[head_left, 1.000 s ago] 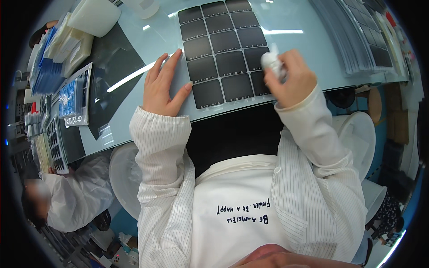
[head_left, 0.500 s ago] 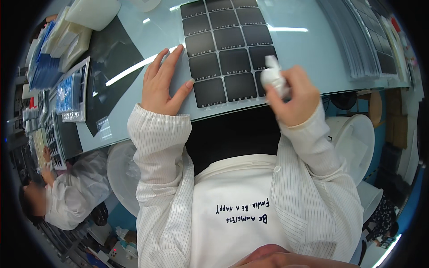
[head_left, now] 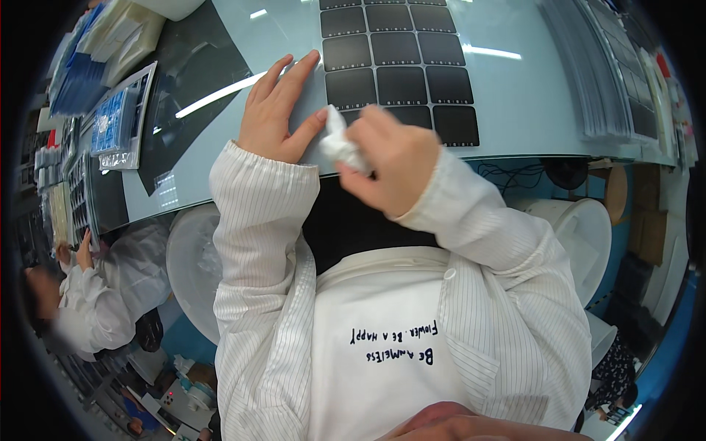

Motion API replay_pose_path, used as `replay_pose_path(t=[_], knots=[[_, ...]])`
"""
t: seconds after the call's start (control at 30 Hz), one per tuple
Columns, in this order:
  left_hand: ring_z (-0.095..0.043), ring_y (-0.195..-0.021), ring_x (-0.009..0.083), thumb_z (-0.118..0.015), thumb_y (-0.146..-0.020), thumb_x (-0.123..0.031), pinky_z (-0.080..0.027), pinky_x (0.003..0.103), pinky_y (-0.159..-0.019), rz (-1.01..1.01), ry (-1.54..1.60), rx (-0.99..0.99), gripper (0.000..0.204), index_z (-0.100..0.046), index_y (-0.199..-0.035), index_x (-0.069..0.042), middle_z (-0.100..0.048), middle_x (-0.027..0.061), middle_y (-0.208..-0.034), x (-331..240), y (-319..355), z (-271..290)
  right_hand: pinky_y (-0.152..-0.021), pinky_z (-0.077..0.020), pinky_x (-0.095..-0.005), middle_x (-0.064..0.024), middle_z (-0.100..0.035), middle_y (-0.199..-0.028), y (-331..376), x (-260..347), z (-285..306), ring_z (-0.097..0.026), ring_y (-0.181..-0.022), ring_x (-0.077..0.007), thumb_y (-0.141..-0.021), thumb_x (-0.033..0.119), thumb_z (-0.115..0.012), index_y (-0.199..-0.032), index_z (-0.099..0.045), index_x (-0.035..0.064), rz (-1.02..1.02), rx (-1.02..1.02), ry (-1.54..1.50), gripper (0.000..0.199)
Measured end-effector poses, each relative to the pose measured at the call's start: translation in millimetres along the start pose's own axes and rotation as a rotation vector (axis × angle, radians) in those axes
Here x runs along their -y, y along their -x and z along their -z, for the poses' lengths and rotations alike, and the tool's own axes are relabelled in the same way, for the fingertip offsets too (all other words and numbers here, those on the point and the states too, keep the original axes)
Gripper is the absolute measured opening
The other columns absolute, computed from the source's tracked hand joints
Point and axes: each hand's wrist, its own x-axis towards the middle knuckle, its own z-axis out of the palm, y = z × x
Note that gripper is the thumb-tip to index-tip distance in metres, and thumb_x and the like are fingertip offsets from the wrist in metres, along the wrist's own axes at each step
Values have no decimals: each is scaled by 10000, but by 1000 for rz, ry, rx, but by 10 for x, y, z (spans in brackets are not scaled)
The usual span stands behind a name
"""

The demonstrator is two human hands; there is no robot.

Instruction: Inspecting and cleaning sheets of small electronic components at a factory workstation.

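Note:
A sheet of dark rectangular panels (head_left: 401, 85), set in rows with thin pale gaps, lies flat on the glass-topped table. My left hand (head_left: 278, 117) rests beside its left edge, fingers stretched out and apart, the thumb by the sheet's near left part. In my right hand (head_left: 396, 160) is a crumpled white cloth (head_left: 340, 144), pinched between thumb and fingers. The cloth is at the near left corner of the sheet, close to my left thumb, and slightly blurred. My right hand and the cloth hide part of the nearest row.
Stacks of clear sheets (head_left: 570, 70) stand at the right of the glass table (head_left: 507, 95). At the left are blue film packs (head_left: 114, 125) and piled pale packages (head_left: 121, 37) beside a dark sheet (head_left: 195, 73). White bins (head_left: 588, 235) stand below the edge. Another person (head_left: 99, 294) works at left.
My right hand has swept the cloth leftward from the sheet's right side to its near left corner. My left hand keeps its place beside the sheet. The whole view has shifted slightly.

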Motion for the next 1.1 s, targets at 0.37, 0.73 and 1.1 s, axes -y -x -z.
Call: replay_pose_path(t=[0.37, 0.73, 1.1], knots=[[-378, -1313, 392, -619, -841, -337, -310, 475, -1083, 153, -15, 28, 641, -404, -1431, -211, -421, 218, -1408, -72, 2, 38, -550, -429, -263, -23, -629, -788, 323, -1386, 1247, -486, -569, -106, -800, 387, -729, -980, -688, 36, -435, -412, 577, 397], [-363, -1331, 367, -618, -845, -333, -321, 463, -1075, 144, -38, 37, 643, -398, -1433, -192, -462, 178, -1393, -139, -6, 62, -577, -465, -208, -74, -634, -1135, 410, -1033, 1388, -592, -703, -121, -970, 418, -515, -1266, -572, 53, -528, -441, -47, 473], [-354, -1342, 332, -630, -825, -265, -339, 438, -1060, 61, -62, 53, 660, -401, -1432, -147, -518, 88, -1367, -102, -50, 62, -660, -574, -261, -210, -452, -1387, 570, -467, 1389, -673, -969, -250, -1001, 215, -443, -1408, -350, -28, -861, 61, -957, 483]])
